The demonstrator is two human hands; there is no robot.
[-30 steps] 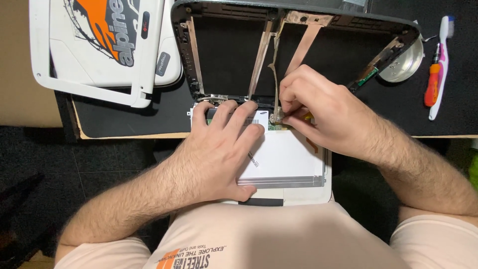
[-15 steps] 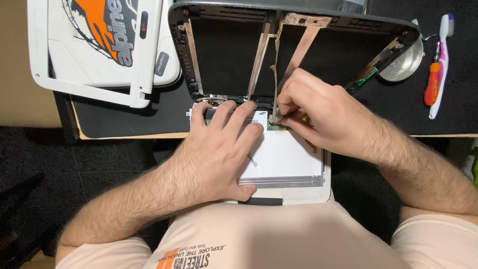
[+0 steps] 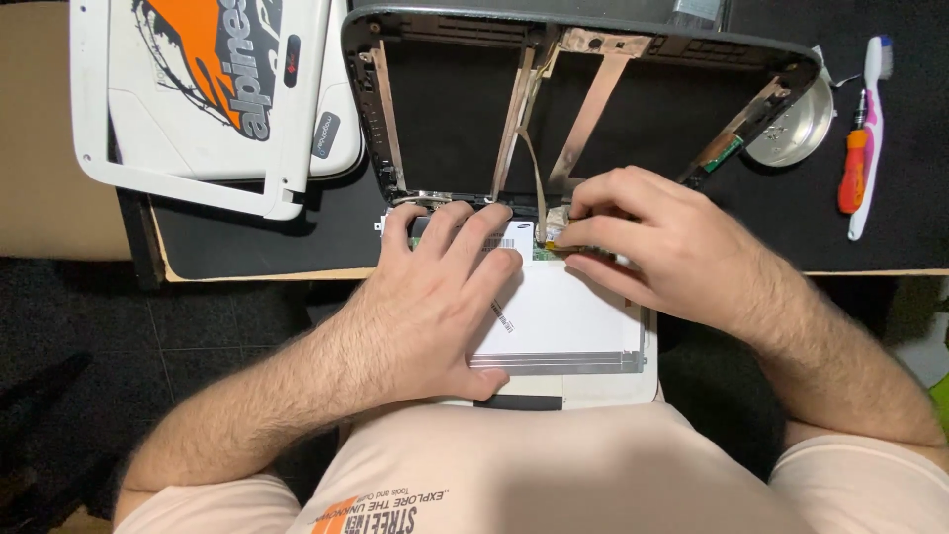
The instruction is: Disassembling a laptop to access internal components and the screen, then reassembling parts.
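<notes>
Two hands, left hand [image 3: 435, 297] flat on one screen panel [image 3: 573, 316], right hand [image 3: 662, 242] pinching one cable connector [image 3: 552, 237]

A black mat [image 3: 267, 232] covers the wooden table [image 3: 59, 188] — its pale top shows at the left. Below the table edge the floor [image 3: 198, 326] is dark tile — mostly in shadow.

- A white plastic frame [image 3: 188, 183] lies on the left of the black surface [image 3: 267, 222].
- A white cover with an orange picture [image 3: 213, 84] lies under it.
- A red screwdriver [image 3: 854, 168] and a white toothbrush [image 3: 874, 129] lie side by side on the right.
- A round silver dish [image 3: 796, 129] sits near them.
</notes>
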